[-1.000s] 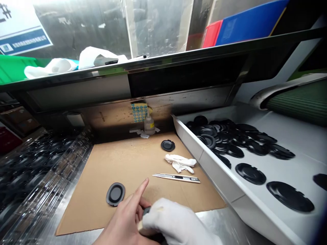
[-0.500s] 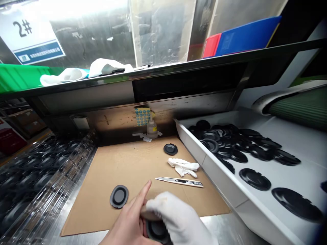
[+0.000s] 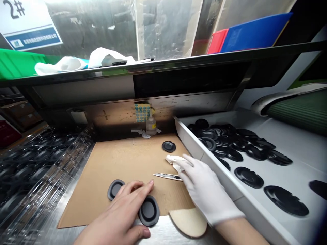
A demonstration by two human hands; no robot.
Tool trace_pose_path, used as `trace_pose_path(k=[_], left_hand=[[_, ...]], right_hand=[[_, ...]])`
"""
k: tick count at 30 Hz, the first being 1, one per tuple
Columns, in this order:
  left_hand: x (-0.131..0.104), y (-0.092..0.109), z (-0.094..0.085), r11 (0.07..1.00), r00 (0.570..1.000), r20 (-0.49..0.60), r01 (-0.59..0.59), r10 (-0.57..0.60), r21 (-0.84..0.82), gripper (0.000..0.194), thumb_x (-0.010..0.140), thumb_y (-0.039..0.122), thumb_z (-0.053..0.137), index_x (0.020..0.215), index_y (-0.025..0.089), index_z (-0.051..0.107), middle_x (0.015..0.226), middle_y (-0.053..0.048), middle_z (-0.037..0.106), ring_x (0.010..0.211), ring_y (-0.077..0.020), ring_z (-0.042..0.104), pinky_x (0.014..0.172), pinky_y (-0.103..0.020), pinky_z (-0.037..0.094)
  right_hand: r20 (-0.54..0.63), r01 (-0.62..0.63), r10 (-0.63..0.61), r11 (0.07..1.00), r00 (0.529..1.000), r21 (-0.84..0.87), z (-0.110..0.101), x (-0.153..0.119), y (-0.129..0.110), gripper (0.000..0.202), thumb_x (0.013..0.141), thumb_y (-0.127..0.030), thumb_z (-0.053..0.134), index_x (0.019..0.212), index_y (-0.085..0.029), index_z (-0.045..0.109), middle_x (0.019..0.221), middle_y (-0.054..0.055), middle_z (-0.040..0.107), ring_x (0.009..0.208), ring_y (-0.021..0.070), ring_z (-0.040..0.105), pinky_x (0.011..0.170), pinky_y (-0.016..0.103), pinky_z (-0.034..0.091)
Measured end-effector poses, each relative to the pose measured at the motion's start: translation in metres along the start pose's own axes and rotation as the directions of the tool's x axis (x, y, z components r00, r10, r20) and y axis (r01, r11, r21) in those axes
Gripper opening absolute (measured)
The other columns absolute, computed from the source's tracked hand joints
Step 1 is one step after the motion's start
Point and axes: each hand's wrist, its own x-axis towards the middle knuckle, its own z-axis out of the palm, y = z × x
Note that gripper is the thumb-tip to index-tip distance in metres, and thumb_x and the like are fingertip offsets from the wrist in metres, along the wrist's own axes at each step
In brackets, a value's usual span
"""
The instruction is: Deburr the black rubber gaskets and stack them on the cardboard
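My left hand (image 3: 120,212), bare with fingers stretched out, lies beside a round black rubber-like part (image 3: 149,210), the fingers against its left edge. A second black part (image 3: 114,189) is partly covered by the same hand's knuckles. My right hand (image 3: 204,189), in a white glove, reaches over a utility knife (image 3: 167,176) with its fingers extended and apart. It hides the knife's handle and part of a loose white glove (image 3: 175,159). Below the right wrist, a beige half-round pad (image 3: 189,223) lies at the cardboard's front edge.
Cardboard (image 3: 122,156) covers the bench, with another black disc (image 3: 169,146) and a squeeze bottle (image 3: 151,126) towards the back. A white tray (image 3: 278,173) of black parts stands right. Clear plastic trays (image 3: 63,170) of parts are stacked left. A metal shelf crosses above.
My hands have parted. The right hand let go of the beige pad and moved right, over the knife and loose glove. The black part between the hands now lies beside my left hand.
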Motion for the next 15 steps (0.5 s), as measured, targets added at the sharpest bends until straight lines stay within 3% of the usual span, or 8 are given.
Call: trace_pose_path(k=[3, 5, 8, 9, 10, 11, 13, 15], left_hand=[[0.002, 0.003, 0.000, 0.999, 0.999, -0.032, -0.044, 0.044, -0.012, 0.108, 0.086, 0.021, 0.089, 0.172, 0.039, 0.028, 0.161, -0.006, 0.056, 0.152, -0.0345, 0.040, 0.130, -0.054, 0.035], [0.005, 0.001, 0.003, 0.998, 0.993, -0.103, -0.057, 0.055, -0.015, 0.106, 0.080, 0.030, 0.095, 0.169, 0.030, 0.039, 0.149, -0.011, 0.062, 0.140, -0.0363, 0.051, 0.123, -0.052, 0.043], [0.009, -0.003, 0.004, 0.996, 0.972, -0.230, -0.063, 0.047, -0.063, 0.082, 0.071, 0.041, 0.101, 0.144, 0.022, 0.068, 0.128, -0.012, 0.065, 0.118, -0.0346, 0.062, 0.105, -0.046, 0.053], [0.010, -0.004, 0.004, 0.992, 0.963, -0.266, -0.068, 0.037, -0.106, 0.074, 0.067, 0.044, 0.103, 0.132, 0.022, 0.075, 0.120, -0.010, 0.065, 0.111, -0.0327, 0.063, 0.099, -0.043, 0.054], [0.011, -0.006, 0.004, 0.985, 0.955, -0.295, -0.073, 0.023, -0.159, 0.067, 0.063, 0.046, 0.105, 0.121, 0.024, 0.080, 0.112, -0.008, 0.065, 0.105, -0.0309, 0.064, 0.094, -0.041, 0.054], [0.012, -0.007, 0.005, 0.972, 0.949, -0.314, -0.079, 0.006, -0.219, 0.064, 0.059, 0.048, 0.106, 0.113, 0.025, 0.082, 0.106, -0.005, 0.065, 0.101, -0.0294, 0.064, 0.090, -0.038, 0.052], [0.013, -0.007, 0.007, 0.940, 0.942, -0.336, -0.093, -0.024, -0.328, 0.061, 0.052, 0.053, 0.106, 0.103, 0.027, 0.086, 0.096, -0.003, 0.063, 0.093, -0.0272, 0.064, 0.084, -0.035, 0.049], [0.013, -0.004, 0.007, 0.904, 0.943, -0.332, -0.137, -0.005, -0.404, 0.059, 0.051, 0.061, 0.103, 0.096, 0.026, 0.087, 0.091, -0.002, 0.062, 0.088, -0.0255, 0.063, 0.077, -0.033, 0.048]], right_hand=[[0.079, 0.000, 0.003, 0.999, 0.997, -0.045, -0.001, 0.041, -0.001, 0.030, 0.108, -0.023, 0.051, 0.111, -0.021, 0.081, 0.108, 0.015, 0.076, 0.107, 0.0359, 0.070, 0.095, 0.053, 0.056], [0.110, 0.018, -0.013, 0.999, 0.994, -0.040, -0.005, 0.047, -0.006, 0.028, 0.105, -0.023, 0.056, 0.094, -0.019, 0.082, 0.083, 0.012, 0.073, 0.086, 0.0333, 0.069, 0.085, 0.051, 0.054], [0.127, 0.124, -0.141, 0.984, 0.982, 0.128, -0.013, 0.024, -0.027, 0.028, 0.108, -0.027, 0.052, 0.107, -0.028, 0.081, 0.094, 0.007, 0.074, 0.095, 0.0275, 0.069, 0.092, 0.045, 0.054], [0.145, 0.177, -0.216, 0.954, 0.966, 0.242, -0.014, 0.011, -0.037, 0.032, 0.110, -0.027, 0.048, 0.112, -0.035, 0.079, 0.101, 0.002, 0.073, 0.097, 0.0213, 0.070, 0.092, 0.035, 0.056], [0.221, 0.154, -0.287, 0.867, 0.932, 0.474, -0.013, -0.002, -0.047, 0.027, 0.110, -0.035, 0.052, 0.111, -0.033, 0.079, 0.103, 0.002, 0.071, 0.095, 0.0191, 0.070, 0.090, 0.030, 0.056], [0.312, 0.061, -0.272, 0.834, 0.910, 0.549, -0.011, -0.013, -0.056, 0.025, 0.107, -0.040, 0.057, 0.099, -0.032, 0.079, 0.091, -0.001, 0.069, 0.078, 0.0158, 0.068, 0.070, 0.023, 0.055], [0.387, -0.013, -0.261, 0.814, 0.884, 0.580, -0.006, -0.025, -0.069, 0.023, 0.101, -0.044, 0.067, 0.086, -0.029, 0.078, 0.089, -0.001, 0.065, 0.074, 0.0151, 0.067, 0.062, 0.021, 0.050], [0.366, 0.013, -0.282, 0.807, 0.887, 0.591, -0.001, -0.024, -0.070, 0.025, 0.099, -0.043, 0.069, 0.082, -0.027, 0.078, 0.091, 0.000, 0.064, 0.079, 0.0160, 0.069, 0.068, 0.022, 0.052]])
